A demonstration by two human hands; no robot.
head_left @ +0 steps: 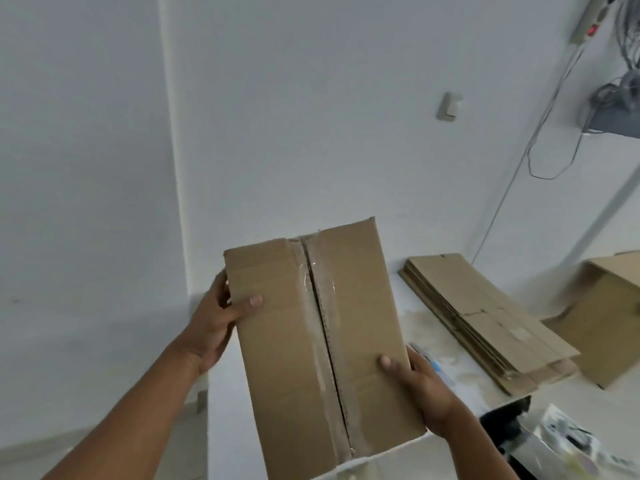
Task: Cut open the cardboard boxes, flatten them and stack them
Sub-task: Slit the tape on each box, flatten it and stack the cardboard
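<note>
Two hands hold the taped brown cardboard box (318,344) over the white counter (460,368): left hand (216,327) grips its far side, right hand (426,393) its near side, tape seam running lengthwise between them.

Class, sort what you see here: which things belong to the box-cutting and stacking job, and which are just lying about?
Belongs to the job:
taped box, held by left hand and right hand
flattened stack
open box

Just lying about:
power strip
hanging cables
wall switch
</note>
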